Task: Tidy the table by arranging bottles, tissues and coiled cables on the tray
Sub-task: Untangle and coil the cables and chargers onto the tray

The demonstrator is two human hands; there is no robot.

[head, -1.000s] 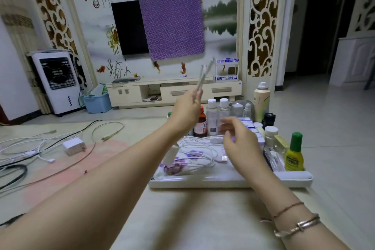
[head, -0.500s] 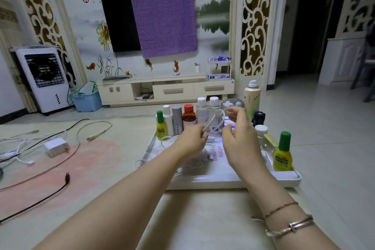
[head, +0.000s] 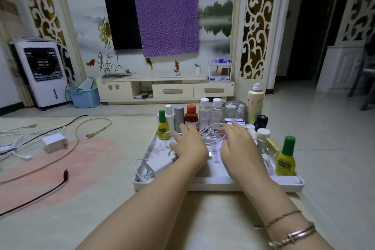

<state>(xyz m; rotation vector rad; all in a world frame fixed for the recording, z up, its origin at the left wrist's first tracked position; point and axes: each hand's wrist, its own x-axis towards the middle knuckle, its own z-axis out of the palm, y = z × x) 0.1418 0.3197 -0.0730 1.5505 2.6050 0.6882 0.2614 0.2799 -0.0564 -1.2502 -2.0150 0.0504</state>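
Under both my hands lies one white tray. Beyond my fingers stands a back row of seven bottles, with two green-capped yellow bottles, one at each side. Between my hands sits one coiled white cable. My left hand and right hand lie fingers spread on it, pressing flat. Left of my left hand sits one white charger.

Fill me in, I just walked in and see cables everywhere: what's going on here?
A person is tidying onto a white tray. Both hands, left hand and right hand, are over a coiled white cable lying in the tray's middle, in front of a row of bottles. A white charger sits in the tray too. More loose cables lie off to the left.
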